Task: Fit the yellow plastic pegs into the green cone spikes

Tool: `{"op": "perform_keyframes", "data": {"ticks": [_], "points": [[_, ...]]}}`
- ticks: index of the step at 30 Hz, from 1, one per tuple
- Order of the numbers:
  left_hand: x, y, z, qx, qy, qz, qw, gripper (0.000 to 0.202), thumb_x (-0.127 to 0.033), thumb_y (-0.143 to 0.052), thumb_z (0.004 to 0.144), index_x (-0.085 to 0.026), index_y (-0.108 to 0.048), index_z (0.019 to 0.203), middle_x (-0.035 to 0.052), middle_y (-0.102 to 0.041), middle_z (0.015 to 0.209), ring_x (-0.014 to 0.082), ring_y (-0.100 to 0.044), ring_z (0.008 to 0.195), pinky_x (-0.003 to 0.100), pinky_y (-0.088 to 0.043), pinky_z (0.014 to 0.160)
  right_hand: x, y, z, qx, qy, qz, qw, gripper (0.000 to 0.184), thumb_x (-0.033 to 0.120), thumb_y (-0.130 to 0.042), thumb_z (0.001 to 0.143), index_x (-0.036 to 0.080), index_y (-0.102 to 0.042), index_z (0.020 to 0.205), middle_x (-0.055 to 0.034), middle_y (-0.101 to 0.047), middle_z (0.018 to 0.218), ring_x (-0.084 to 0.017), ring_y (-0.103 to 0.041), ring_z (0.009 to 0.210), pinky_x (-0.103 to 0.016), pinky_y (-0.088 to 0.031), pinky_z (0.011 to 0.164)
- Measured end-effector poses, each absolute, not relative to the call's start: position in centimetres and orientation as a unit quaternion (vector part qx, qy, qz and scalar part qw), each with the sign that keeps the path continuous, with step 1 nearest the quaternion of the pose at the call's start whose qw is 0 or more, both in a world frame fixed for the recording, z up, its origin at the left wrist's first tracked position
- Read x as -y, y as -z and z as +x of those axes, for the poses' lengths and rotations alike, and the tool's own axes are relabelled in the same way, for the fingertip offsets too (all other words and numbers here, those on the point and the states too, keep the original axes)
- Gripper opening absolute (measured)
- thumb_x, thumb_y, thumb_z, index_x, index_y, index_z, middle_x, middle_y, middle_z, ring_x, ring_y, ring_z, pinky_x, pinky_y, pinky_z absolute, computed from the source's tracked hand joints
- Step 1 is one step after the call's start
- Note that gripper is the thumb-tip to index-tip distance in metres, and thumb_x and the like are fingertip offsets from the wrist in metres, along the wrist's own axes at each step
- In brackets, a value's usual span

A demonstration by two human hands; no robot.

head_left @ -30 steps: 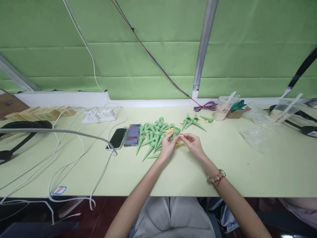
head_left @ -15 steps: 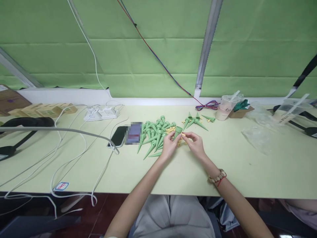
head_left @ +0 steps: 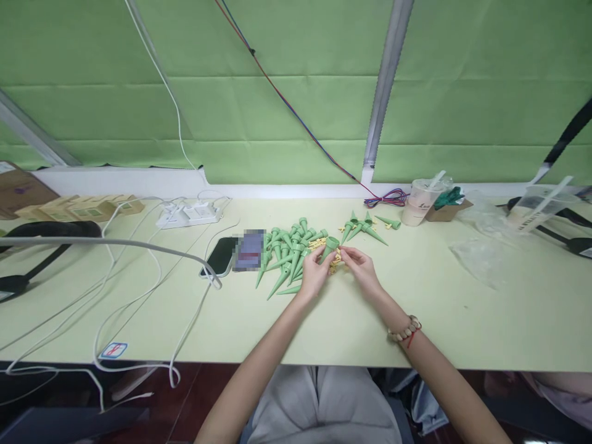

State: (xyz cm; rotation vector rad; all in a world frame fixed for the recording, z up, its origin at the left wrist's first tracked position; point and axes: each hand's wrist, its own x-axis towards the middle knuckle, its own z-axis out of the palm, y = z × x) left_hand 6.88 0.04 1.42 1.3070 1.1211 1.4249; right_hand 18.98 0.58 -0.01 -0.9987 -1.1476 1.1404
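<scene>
My left hand (head_left: 316,274) is closed around a green plastic plant watering spike (head_left: 330,243), its wide round end facing up. My right hand (head_left: 359,266) pinches at the spike's right side; its fingertips are together, and whatever small piece may be between them is too small to make out. Small yellow plastic pieces (head_left: 317,244) lie scattered behind and beneath the hands. To the left is a heap of green spikes (head_left: 287,253). A smaller group of green spikes (head_left: 365,229), with a few yellow bits, lies behind my right hand.
A phone (head_left: 221,255) and a blurred-out rectangular item (head_left: 250,250) lie left of the heap. White cables (head_left: 111,271) run from a power strip (head_left: 189,213) across the table's left. At the right stand drink cups (head_left: 416,203), a small cardboard box (head_left: 446,212) and clear plastic bags (head_left: 479,259).
Both hands stay at nearly the same place around the green spike, with slight finger shifts. The whole view has tilted a little; the heaps look unchanged.
</scene>
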Motion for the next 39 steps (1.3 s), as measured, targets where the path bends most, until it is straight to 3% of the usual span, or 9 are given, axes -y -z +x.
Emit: {"op": "perform_keyframes", "data": {"ticks": [4,12,16,20,24,27,34,39], "points": [[-0.18,-1.24,6.83,-0.451,-0.581,0.523,0.431,0.034,-0.040,-0.064,0.067,-0.013,-0.064,0.088,0.0032,-0.061,0.079,0.0028,-0.037,0.041,0.018,-0.033,0.037,-0.33,-0.29,18.86,0.464,-0.528,-0.432,0.565,0.035,0.048,-0.067,0.064,0.019,-0.068,0.084,-0.0039,-0.067,0.085,-0.015,-0.058,0.078,-0.026,-0.045,0.069],[0.22,-1.54,6.89,-0.420,-0.564,0.575,0.418,0.029,-0.041,-0.060,0.072,-0.013,-0.058,0.069,-0.0036,-0.043,0.054,0.0043,-0.036,0.041,0.018,-0.030,0.038,-0.46,0.00,19.05,0.400,-0.604,-0.388,0.569,0.028,0.045,-0.070,0.064,0.018,-0.064,0.067,0.0027,-0.055,0.063,-0.008,-0.050,0.060,-0.019,-0.040,0.058],[0.37,-1.57,6.94,-0.419,-0.562,0.584,0.410,0.028,-0.041,-0.060,0.071,-0.013,-0.058,0.069,-0.0027,-0.046,0.056,0.0054,-0.038,0.044,0.019,-0.031,0.040,-0.31,-0.27,19.09,0.389,-0.628,-0.367,0.566,0.026,0.043,-0.071,0.064,0.018,-0.064,0.067,0.0028,-0.056,0.063,-0.008,-0.051,0.060,-0.019,-0.041,0.061],[0.40,-1.58,7.04,-0.447,-0.550,0.566,0.422,0.028,-0.040,-0.058,0.073,-0.013,-0.063,0.081,-0.0009,-0.053,0.062,0.0066,-0.039,0.043,0.022,-0.033,0.043,-0.19,-0.43,18.92,0.382,-0.646,-0.358,0.555,0.025,0.042,-0.071,0.063,0.018,-0.064,0.066,0.0022,-0.058,0.064,-0.007,-0.052,0.059,-0.019,-0.042,0.061],[0.24,-1.57,7.02,-0.422,-0.567,0.581,0.405,0.027,-0.036,-0.057,0.074,-0.014,-0.065,0.086,0.0043,-0.063,0.078,0.0145,-0.056,0.068,0.026,-0.043,0.065,-0.33,-0.23,19.00,0.414,-0.605,-0.369,0.571,0.024,0.041,-0.073,0.061,0.019,-0.066,0.068,0.0016,-0.060,0.065,-0.009,-0.054,0.063,-0.021,-0.044,0.066],[0.09,-1.49,6.93,-0.410,-0.572,0.590,0.396,0.026,-0.034,-0.059,0.072,-0.014,-0.065,0.089,0.0064,-0.065,0.088,0.0188,-0.057,0.086,0.029,-0.042,0.079,-0.51,-0.03,19.22,0.458,-0.558,-0.380,0.579,0.025,0.041,-0.072,0.062,0.019,-0.066,0.071,0.0001,-0.063,0.069,-0.011,-0.057,0.068,-0.024,-0.045,0.071],[0.21,-1.50,6.88,-0.440,-0.554,0.601,0.371,0.025,-0.038,-0.055,0.077,-0.014,-0.062,0.076,0.0006,-0.056,0.066,0.0134,-0.051,0.066,0.025,-0.040,0.065,-0.67,-0.02,19.14,0.512,-0.466,-0.411,0.594,0.032,0.043,-0.074,0.056,0.018,-0.062,0.072,-0.0035,-0.065,0.077,-0.015,-0.060,0.069,-0.030,-0.049,0.069],[0.01,-1.50,6.79,-0.431,-0.565,0.594,0.378,0.023,-0.037,-0.053,0.077,-0.015,-0.060,0.077,-0.0002,-0.054,0.068,0.0113,-0.047,0.065,0.023,-0.038,0.064,-0.50,-0.35,19.03,0.510,-0.495,-0.413,0.569,0.034,0.048,-0.067,0.064,0.017,-0.064,0.079,-0.0042,-0.066,0.075,-0.015,-0.061,0.068,-0.030,-0.050,0.069]]}}
